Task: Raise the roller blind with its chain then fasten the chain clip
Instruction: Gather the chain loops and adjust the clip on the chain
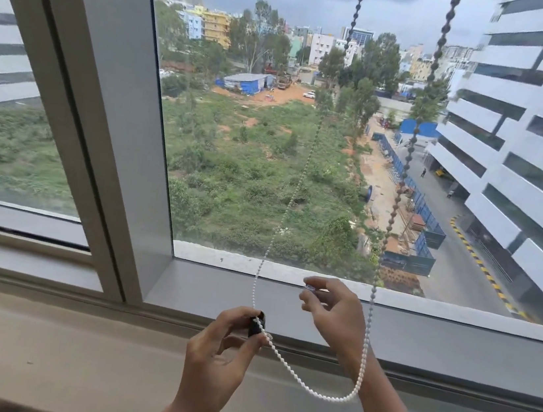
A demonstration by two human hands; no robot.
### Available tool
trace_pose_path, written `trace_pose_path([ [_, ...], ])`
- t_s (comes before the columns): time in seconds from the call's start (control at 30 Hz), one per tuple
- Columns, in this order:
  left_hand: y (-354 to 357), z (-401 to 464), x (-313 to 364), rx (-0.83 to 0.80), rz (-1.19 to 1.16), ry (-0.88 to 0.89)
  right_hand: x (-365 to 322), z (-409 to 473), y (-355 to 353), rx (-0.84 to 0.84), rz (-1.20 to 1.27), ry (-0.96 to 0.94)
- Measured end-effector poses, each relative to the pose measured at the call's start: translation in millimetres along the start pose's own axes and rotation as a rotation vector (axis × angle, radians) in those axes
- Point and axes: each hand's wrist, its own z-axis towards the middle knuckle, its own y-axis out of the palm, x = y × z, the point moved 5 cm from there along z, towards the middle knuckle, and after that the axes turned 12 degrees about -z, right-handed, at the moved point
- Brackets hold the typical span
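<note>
A white beaded chain [315, 389] hangs in two strands in front of the window and loops below my hands. My left hand [220, 344] pinches a small black chain clip [256, 323] with the left strand running through it. My right hand [335, 312] is just to the right and a little higher, fingertips pinched on a small clear piece [310, 286]; the right strand drapes over its wrist. The blind itself is out of view above.
A grey window sill [204, 287] runs under the glass, with a wider grey ledge [70, 359] in front of it. A thick grey mullion [102, 114] stands to the left. Buildings and green ground lie outside.
</note>
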Motion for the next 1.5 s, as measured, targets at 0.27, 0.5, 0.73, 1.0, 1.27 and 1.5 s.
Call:
trace_pose_path([
  [0.27,8,5,17,-0.019,0.020,0.038,-79,-17,-22,-0.270,0.169,-0.187],
  [0.5,12,5,28,-0.035,0.014,0.041,-116,-37,-36,-0.367,0.005,-0.325],
  [0.73,15,3,35,-0.047,0.038,0.038,-129,-46,-40,-0.397,-0.063,-0.344],
  [1.0,17,0,44,-0.057,0.038,0.073,-129,-51,-43,-0.379,-0.107,-0.346],
  [1.27,21,-1,49,-0.045,0.056,0.074,-124,-51,-46,-0.383,-0.112,-0.332],
  [1.5,24,-3,53,-0.043,0.057,0.071,-126,-54,-49,-0.354,-0.121,-0.351],
])
